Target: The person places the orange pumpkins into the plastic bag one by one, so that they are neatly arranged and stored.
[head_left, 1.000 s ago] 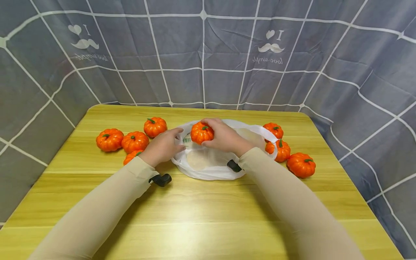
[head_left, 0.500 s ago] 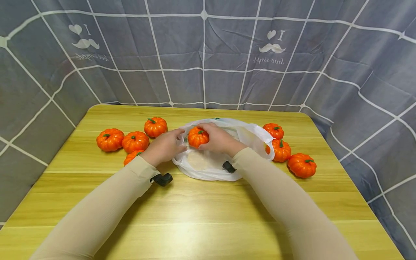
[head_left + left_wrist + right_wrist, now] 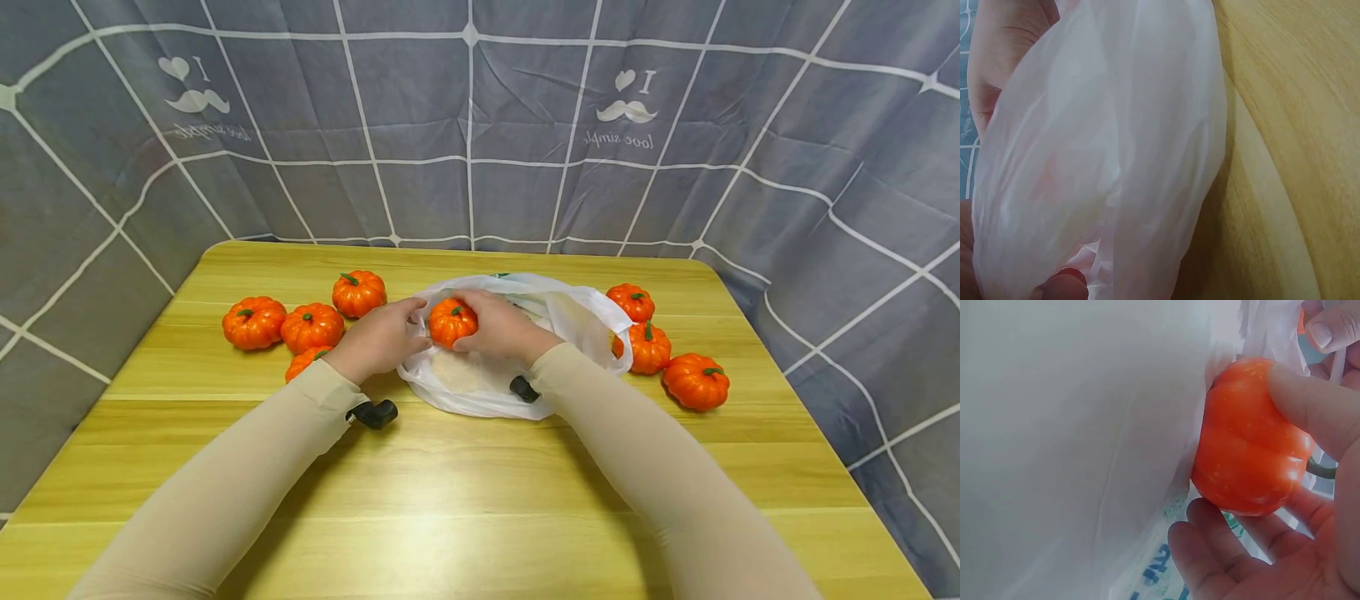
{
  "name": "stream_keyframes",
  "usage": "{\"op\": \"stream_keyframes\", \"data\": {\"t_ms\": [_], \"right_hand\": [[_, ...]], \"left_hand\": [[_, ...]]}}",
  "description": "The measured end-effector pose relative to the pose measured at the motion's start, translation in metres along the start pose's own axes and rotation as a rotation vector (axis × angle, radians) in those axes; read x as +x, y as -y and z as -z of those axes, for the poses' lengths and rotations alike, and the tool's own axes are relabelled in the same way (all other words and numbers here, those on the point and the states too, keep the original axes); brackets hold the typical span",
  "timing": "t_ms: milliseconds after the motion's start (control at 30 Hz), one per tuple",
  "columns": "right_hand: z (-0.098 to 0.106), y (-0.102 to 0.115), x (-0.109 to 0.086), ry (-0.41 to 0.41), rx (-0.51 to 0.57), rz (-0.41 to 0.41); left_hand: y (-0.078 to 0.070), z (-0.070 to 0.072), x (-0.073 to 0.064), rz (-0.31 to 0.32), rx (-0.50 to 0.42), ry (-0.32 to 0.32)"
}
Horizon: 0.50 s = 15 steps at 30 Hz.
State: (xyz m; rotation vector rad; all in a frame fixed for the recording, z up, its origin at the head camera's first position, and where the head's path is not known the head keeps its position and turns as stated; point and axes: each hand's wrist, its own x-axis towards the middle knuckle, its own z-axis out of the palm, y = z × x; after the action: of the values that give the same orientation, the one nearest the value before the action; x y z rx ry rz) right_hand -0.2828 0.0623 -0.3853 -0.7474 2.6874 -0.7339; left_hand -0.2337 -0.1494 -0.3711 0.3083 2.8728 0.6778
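A white plastic bag (image 3: 480,403) lies spread open on the wooden table in the head view. My right hand (image 3: 504,327) grips a small orange pumpkin (image 3: 450,325) with a green stem, inside the bag's mouth. In the right wrist view, thumb and fingers curl round the pumpkin (image 3: 1250,447), close to the bag's wall. My left hand (image 3: 381,337) pinches the bag's left rim. The bag (image 3: 1116,125) covers much of the left wrist view, hiding most of that hand's fingers.
Several orange pumpkins (image 3: 253,322) stand to the left, one partly behind my left wrist. More pumpkins (image 3: 695,381) stand to the right, one partly behind the bag's edge. A grey checked curtain (image 3: 420,125) surrounds the table (image 3: 420,508) at the back and sides.
My right hand has moved left and slightly down with the pumpkin, towards the left hand. The bag's right side has shifted a little left. My left hand has stayed nearly still.
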Motion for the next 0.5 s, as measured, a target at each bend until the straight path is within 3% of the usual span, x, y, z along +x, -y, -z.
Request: {"op": "stream_keyframes", "data": {"t_ms": [200, 500], "right_hand": [[-0.0016, -0.0011, 0.0003, -0.001, 0.023, -0.032], [-0.0050, -0.0032, 0.0010, -0.016, 0.036, -0.008]], "left_hand": [[-0.0001, -0.0006, 0.0005, 0.001, -0.001, 0.002], [-0.0004, -0.0019, 0.0007, -0.003, -0.001, 0.001]]}}
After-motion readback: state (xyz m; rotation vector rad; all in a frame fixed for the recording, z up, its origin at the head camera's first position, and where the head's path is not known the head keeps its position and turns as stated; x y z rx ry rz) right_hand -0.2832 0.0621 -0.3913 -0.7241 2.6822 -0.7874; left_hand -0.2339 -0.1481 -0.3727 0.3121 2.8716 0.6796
